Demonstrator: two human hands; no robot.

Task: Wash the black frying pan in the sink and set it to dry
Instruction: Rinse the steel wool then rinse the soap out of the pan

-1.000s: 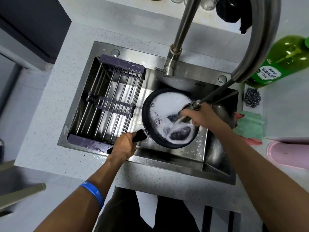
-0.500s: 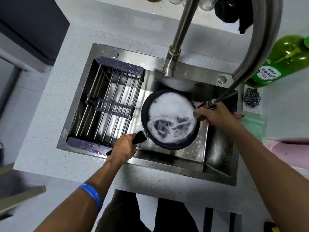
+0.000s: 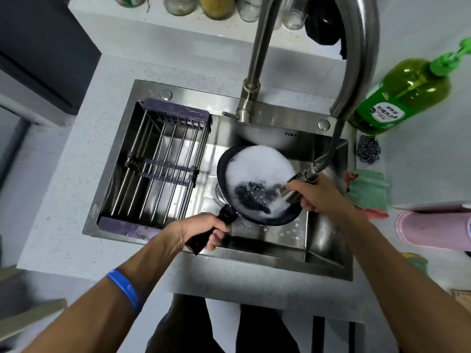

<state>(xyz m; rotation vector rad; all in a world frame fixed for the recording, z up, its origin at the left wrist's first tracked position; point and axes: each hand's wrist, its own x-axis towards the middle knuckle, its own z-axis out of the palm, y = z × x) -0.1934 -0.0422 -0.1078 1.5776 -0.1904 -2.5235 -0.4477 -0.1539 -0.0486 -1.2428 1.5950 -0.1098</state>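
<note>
Both hands are busy: my left hand (image 3: 201, 229) grips the handle of the black frying pan (image 3: 257, 184), foamy, over the steel sink (image 3: 267, 248); my right hand (image 3: 318, 193) clasps the pull-out spray head (image 3: 293, 189). Pale speckled counter (image 3: 76, 179) surrounds it, drying rack (image 3: 163, 166) left, green soap bottle (image 3: 402, 98) right.

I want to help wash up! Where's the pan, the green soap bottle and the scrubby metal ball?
frying pan (image 3: 257, 171), head view, on the foam inside it.
green soap bottle (image 3: 405, 93), head view, on its body.
metal scrubber (image 3: 369, 149), head view, on its middle.
</note>
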